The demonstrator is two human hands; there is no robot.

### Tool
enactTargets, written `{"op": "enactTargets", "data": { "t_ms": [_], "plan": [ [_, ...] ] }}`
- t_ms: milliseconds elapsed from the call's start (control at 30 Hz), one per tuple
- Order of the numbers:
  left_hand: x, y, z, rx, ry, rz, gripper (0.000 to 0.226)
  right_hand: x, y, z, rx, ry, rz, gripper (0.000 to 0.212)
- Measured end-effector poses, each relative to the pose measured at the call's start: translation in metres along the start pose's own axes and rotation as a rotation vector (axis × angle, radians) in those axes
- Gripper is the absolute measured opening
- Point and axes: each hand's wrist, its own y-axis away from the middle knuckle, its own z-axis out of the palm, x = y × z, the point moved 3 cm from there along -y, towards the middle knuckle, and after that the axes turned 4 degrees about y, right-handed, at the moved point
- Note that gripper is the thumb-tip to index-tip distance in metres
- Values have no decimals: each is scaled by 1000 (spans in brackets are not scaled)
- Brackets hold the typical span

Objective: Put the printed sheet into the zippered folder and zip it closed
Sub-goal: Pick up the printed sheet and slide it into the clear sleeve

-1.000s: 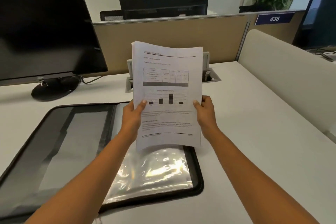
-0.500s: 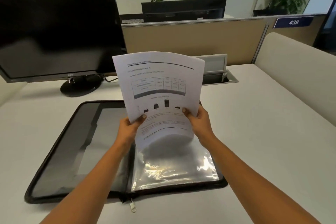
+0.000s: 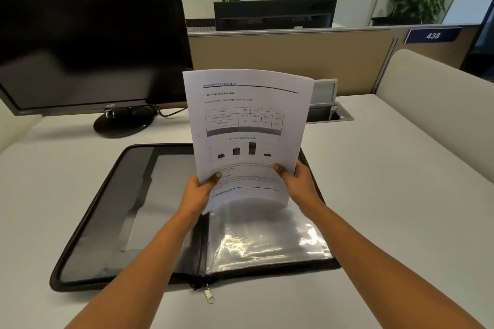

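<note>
The printed sheet [image 3: 248, 120], white with a table and a bar chart, stands nearly upright over the open folder. My left hand [image 3: 199, 191] pinches its lower left edge and my right hand [image 3: 298, 181] its lower right edge. The sheet's curled bottom edge meets the top of the clear plastic sleeves [image 3: 267, 238] on the folder's right half; whether it is inside a sleeve is unclear. The black zippered folder [image 3: 88, 222] lies flat and open on the desk, its zipper pull [image 3: 209, 296] hanging at the front centre.
A black monitor [image 3: 88, 43] on a round stand [image 3: 123, 123] sits at the back left. A cable hatch [image 3: 328, 112] is set in the desk behind the sheet. A beige partition [image 3: 291, 61] closes the back, and a padded divider [image 3: 438, 104] runs along the right.
Both hands have lowered the sheet towards the folder, and its bottom edge now curls on the plastic sleeves. The camera view has shifted, showing the folder's front edge and zipper pull.
</note>
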Motion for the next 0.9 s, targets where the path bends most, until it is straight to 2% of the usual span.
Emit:
{"op": "enactTargets", "data": {
  "t_ms": [67,167,333,467,633,900],
  "plan": [
    [-8,-3,-4,-25,-89,0,39,-3,-1,-2,-2,6,-16,33],
    [-18,-5,-14,-114,-353,44,49,-5,-4,-7,15,23,-47,36],
    [-47,-8,-24,-304,-1005,121,92,-5,-11,-15,89,50,-20,32],
    [-64,-6,-23,-337,-1287,150,132,-4,-16,-22,120,42,-19,31],
    [-73,6,-23,-295,-1353,155,129,1,-27,-29,167,-29,35,27],
    [-82,32,-25,-231,-1340,182,121,11,-44,-24,195,-148,96,31]
  ]
}}
